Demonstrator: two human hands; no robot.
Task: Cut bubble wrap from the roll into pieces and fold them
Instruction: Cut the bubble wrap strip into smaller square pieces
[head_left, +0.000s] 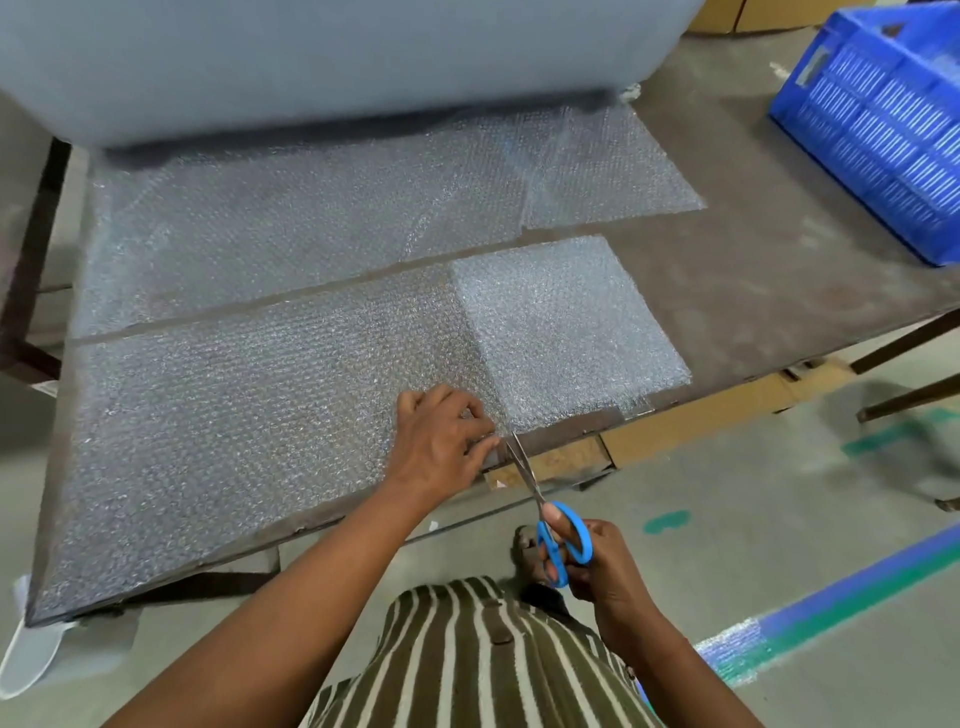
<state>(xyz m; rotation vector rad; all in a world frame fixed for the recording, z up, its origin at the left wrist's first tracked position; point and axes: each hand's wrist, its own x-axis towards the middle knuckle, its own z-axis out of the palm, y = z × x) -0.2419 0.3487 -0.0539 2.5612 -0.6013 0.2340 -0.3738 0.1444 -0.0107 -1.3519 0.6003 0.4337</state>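
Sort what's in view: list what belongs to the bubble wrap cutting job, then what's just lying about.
In the job: bubble wrap roll; near bubble wrap strip; folded bubble wrap piece; blue-handled scissors in the right hand; left hand pressing the strip; table.

Lying about: blue plastic crate; cardboard under the table.

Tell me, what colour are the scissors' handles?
Bright blue. The scissors show best in the head view, held in the right hand.
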